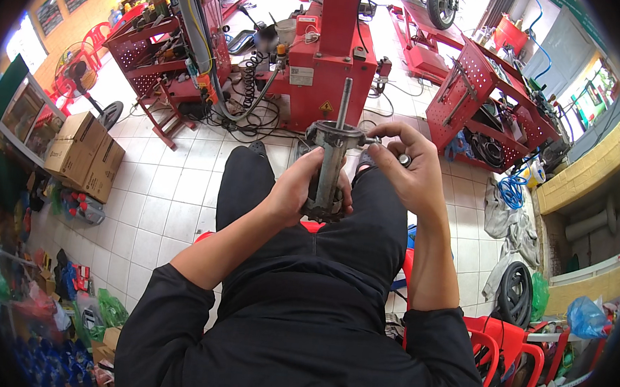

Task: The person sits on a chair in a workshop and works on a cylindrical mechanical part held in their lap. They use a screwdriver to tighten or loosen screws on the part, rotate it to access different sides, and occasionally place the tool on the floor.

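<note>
My left hand (298,182) grips a greasy metal cylindrical assembly (329,177) with a ring-shaped top, holding it upright above my lap. A long threaded rod (344,103) stands up from its top. My right hand (404,167) pinches a small bolt-like fitting (372,141) at the right side of the ring between thumb and index finger. A short shiny metal piece (404,159) sits among the curled fingers of that hand. The underside of the assembly is partly hidden by my left fingers.
A red machine (307,73) with hoses and cables stands ahead. Red tool carts (458,96) flank it. Cardboard boxes (75,151) are at left. A red plastic chair (500,333), black inner tubes (517,291) and assorted bags are at right. I sit with both legs forward.
</note>
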A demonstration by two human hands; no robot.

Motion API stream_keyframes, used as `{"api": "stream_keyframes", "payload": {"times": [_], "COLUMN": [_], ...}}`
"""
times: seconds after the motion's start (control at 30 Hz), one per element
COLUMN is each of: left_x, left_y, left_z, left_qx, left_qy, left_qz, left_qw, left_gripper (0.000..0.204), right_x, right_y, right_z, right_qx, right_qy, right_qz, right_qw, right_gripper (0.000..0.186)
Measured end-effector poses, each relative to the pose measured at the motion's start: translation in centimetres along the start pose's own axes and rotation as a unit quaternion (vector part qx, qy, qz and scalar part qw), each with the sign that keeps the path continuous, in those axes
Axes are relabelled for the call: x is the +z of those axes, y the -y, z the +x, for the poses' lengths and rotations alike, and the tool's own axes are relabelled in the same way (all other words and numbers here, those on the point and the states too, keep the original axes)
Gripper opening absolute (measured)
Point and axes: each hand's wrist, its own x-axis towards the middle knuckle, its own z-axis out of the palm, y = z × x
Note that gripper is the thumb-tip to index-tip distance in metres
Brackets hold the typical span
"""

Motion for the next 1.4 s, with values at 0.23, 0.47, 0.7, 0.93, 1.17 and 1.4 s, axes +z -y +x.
{"api": "stream_keyframes", "payload": {"times": [0.23, 0.47, 0.7, 0.93, 1.17, 1.4], "left_x": [0.6, 0.4, 1.0, 0.5, 0.6, 0.4], "left_y": [-0.4, -0.5, -0.7, -0.3, -0.6, -1.4], "left_z": [-0.1, -0.1, -0.3, 0.0, -0.1, -0.3], "left_qx": [0.009, 0.003, -0.02, -0.014, -0.023, -0.087], "left_qy": [-0.024, 0.0, -0.043, -0.023, -0.012, 0.043], "left_qz": [0.011, -0.007, 0.011, 0.001, 0.029, -0.051], "left_qw": [1.0, 1.0, 0.999, 1.0, 0.999, 0.994], "left_gripper": [0.037, 0.036, 0.037, 0.037, 0.032, 0.036], "right_x": [-0.6, -0.5, -0.4, -0.7, -0.6, -0.6], "right_y": [0.4, -0.6, 0.5, -0.4, 0.3, 0.6], "right_z": [-0.1, -0.1, -0.2, 0.0, 0.0, -0.1], "right_qx": [0.005, 0.016, -0.001, 0.051, -0.006, -0.001], "right_qy": [0.018, 0.011, 0.014, 0.01, 0.013, 0.015], "right_qz": [0.017, 0.012, 0.016, 0.022, -0.013, -0.024], "right_qw": [1.0, 1.0, 1.0, 0.998, 1.0, 1.0], "right_gripper": [0.02, 0.02, 0.018, 0.016, 0.016, 0.018]}}
